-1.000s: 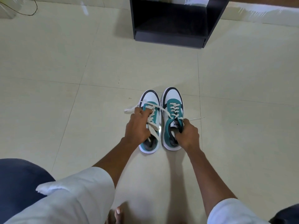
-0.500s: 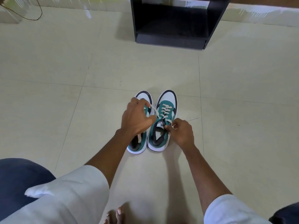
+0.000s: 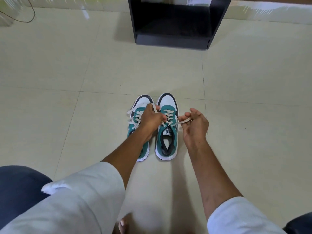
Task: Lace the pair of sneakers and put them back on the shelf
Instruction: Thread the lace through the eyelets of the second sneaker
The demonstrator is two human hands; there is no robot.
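Observation:
Two teal, white and black sneakers stand side by side on the tiled floor, toes pointing away from me. My left hand lies across the left sneaker and pinches one cream lace end of the right sneaker. To the right of that shoe my right hand is raised, fingers closed on the other cream lace end, which is stretched sideways from the top eyelet. The left sneaker's laces hang loose on its left side.
A black open shelf stands on the floor straight ahead, beyond the shoes. A thin cable lies at the far left. My knees and white sleeves fill the bottom of the view, with a toe between them.
My right hand has left the right sneaker's collar and pulled a lace end out to the right. My left hand has shifted from the left sneaker's laces toward the right sneaker.

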